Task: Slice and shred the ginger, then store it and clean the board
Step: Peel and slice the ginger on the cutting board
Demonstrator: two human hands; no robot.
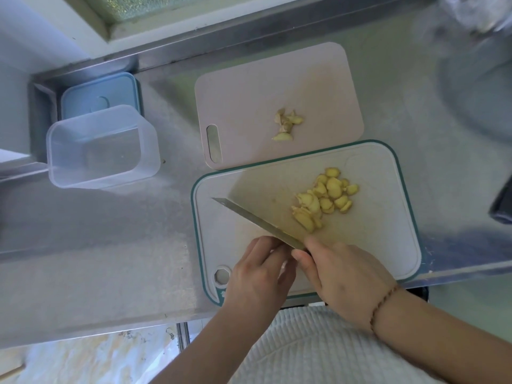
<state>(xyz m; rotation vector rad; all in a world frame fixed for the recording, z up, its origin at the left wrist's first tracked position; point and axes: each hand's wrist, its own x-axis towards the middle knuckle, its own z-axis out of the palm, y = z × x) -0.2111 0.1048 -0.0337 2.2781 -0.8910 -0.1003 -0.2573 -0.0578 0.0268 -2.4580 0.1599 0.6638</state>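
Observation:
A pile of yellow ginger slices lies on the white cutting board with a teal rim. My right hand grips the handle of a broad cleaver, whose blade stands on the board just left of the slices. My left hand rests at the board's near edge, its fingertips touching the blade's spine close to the handle. A few ginger peel scraps sit on the pink board behind.
A clear plastic container stands open on the steel counter at the left, its blue lid lying behind it. A round sink or basin is blurred at the far right. A dark object sits at the right edge.

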